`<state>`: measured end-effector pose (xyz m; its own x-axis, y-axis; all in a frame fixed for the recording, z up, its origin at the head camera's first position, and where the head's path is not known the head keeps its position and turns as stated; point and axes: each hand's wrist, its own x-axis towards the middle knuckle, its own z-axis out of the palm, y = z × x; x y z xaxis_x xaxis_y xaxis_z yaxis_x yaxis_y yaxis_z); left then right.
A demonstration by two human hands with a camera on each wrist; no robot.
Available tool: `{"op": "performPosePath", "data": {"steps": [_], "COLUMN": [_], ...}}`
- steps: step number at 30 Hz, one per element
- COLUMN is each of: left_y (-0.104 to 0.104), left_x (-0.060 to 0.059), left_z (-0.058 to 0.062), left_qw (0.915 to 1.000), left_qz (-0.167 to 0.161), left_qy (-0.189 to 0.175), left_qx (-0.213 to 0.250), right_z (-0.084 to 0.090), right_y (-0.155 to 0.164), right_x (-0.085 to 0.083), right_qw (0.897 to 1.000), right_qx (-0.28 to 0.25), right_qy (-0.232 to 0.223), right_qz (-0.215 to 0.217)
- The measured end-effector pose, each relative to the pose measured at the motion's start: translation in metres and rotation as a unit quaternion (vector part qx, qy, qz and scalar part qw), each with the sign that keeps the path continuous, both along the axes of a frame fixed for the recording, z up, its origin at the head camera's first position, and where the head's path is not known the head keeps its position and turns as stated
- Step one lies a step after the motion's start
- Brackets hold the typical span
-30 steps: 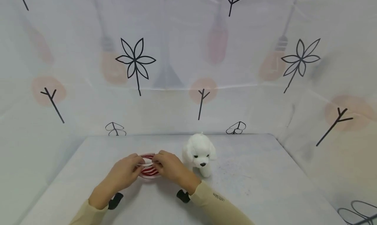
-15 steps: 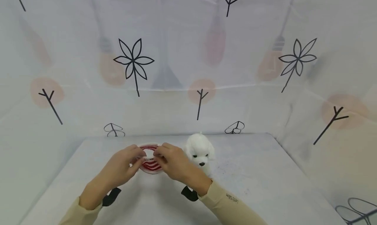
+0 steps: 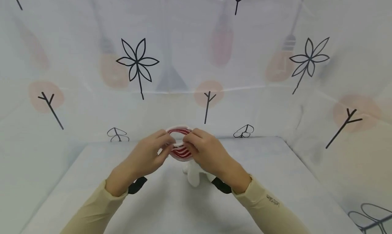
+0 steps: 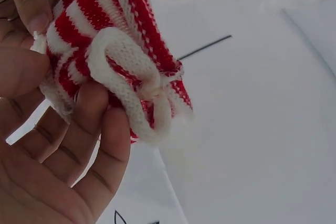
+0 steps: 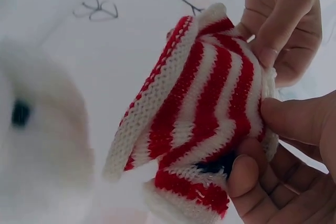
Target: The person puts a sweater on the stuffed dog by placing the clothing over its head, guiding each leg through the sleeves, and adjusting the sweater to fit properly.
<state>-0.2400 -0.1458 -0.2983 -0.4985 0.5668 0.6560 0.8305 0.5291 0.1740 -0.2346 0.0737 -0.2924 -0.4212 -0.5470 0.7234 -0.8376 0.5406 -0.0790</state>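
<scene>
Near you first: both beige sleeves (image 3: 263,206) run in over the white table (image 3: 275,179), w/ a black strap at each wrist. Your left hand (image 3: 147,157) pinches the left rim of the red-and-white striped knit hat (image 3: 180,149), fingers curled under the cuff, thumb on top; your right hand (image 3: 211,154) clamps the right rim the same way. The hat is held up off the table between them, its opening stretched into a loop, directly above the white plush dog (image 3: 196,174), which stands just beyond your wrists and is mostly hidden by the hat & right hand.

To do this step well, I'd say: keep the rim spread evenly on both sides, opening facing down twd the dog's head, & lower straight, no twisting. Watch the white tie (image 4: 152,90) at the cuff; it could bunch. Beyond, the printed backdrop (image 3: 141,62).
</scene>
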Motion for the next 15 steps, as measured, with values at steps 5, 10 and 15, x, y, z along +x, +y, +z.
{"op": "performPosePath", "data": {"steps": [5, 10, 15], "left_y": [0.026, 0.047, 0.059], "left_x": [-0.008, -0.018, -0.026], "left_z": [0.009, 0.003, -0.011], "left_qw": [0.9997, 0.9990, 0.9984], "left_qz": [-0.016, -0.038, -0.049], "left_qy": [-0.015, -0.019, -0.022], "left_qx": [-0.006, -0.012, -0.016], "right_z": [0.012, 0.012, 0.000], "right_y": [0.023, 0.040, 0.050], "right_x": [0.003, 0.004, 0.003], "right_qw": [0.999, 0.998, 0.995], "right_qx": [0.009, 0.004, 0.005], "right_qy": [0.017, 0.012, -0.037], "right_qz": [-0.030, -0.064, -0.088]}}
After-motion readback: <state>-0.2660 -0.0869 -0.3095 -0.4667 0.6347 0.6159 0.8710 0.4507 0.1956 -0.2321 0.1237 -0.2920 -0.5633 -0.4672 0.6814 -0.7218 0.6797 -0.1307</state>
